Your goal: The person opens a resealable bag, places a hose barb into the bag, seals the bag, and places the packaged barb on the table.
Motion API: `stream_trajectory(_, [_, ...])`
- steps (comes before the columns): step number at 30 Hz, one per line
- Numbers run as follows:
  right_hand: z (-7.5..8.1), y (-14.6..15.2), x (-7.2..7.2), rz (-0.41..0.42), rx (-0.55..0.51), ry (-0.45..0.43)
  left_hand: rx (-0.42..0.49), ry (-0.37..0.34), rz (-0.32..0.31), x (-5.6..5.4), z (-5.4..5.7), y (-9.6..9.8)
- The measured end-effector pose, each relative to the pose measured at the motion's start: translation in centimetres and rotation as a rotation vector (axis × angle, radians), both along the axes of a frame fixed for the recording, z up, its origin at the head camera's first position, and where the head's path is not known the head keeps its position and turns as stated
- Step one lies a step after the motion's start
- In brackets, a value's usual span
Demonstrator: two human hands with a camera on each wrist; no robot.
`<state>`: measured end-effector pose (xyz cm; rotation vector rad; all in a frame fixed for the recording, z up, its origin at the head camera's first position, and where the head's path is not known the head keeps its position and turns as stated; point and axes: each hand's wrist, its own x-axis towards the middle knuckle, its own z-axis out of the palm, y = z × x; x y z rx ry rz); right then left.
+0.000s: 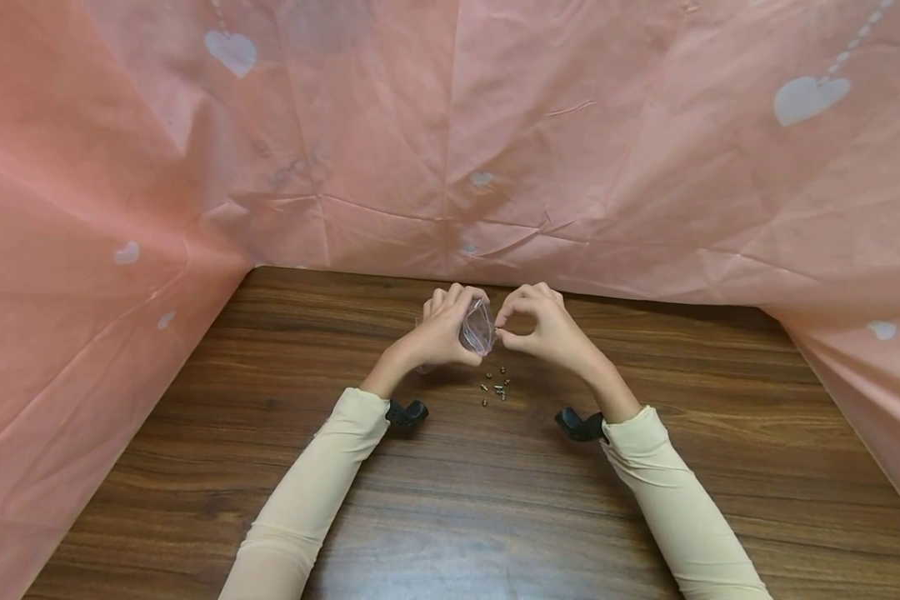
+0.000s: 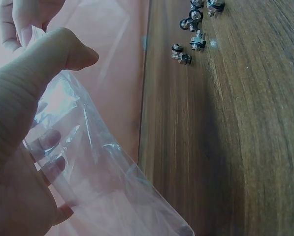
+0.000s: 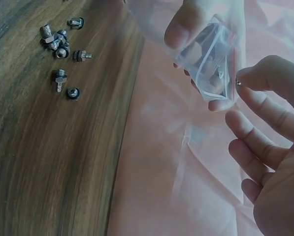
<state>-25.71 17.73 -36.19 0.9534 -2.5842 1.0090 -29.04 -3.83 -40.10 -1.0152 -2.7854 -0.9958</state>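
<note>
My left hand (image 1: 438, 335) grips a clear plastic zip bag (image 1: 477, 331), thumb on one side and fingers on the other. The bag's mouth gapes toward the right, and a red line along its edge shows in the right wrist view. Right beside that mouth, thumb and forefinger of my right hand (image 1: 551, 332) pinch a small metal fitting (image 3: 239, 83); only its tip shows, the rest is hidden by the fingers. Below the hands, several small threaded metal fittings (image 3: 60, 78) with dark rings lie loosely grouped on the wooden table.
The dark wood-grain table (image 1: 450, 500) runs back to a pink cloth (image 1: 390, 150) with white hearts, which hangs at the back and both sides. Black bands with small cameras, the left wrist camera (image 1: 407, 414) and the right wrist camera (image 1: 579, 424), sit at the cream sleeves' cuffs.
</note>
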Motion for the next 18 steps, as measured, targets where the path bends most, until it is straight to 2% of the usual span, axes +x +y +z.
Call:
stream_trajectory(11, [-0.32,-0.50,0.02,0.002,-0.053,0.065,-0.011,-0.004,-0.004,0.00,-0.10,0.07])
stream_trajectory(18, [-0.43,-0.57,0.12,0.001,-0.062,0.058,-0.013,0.001,-0.005,0.00,-0.15,0.24])
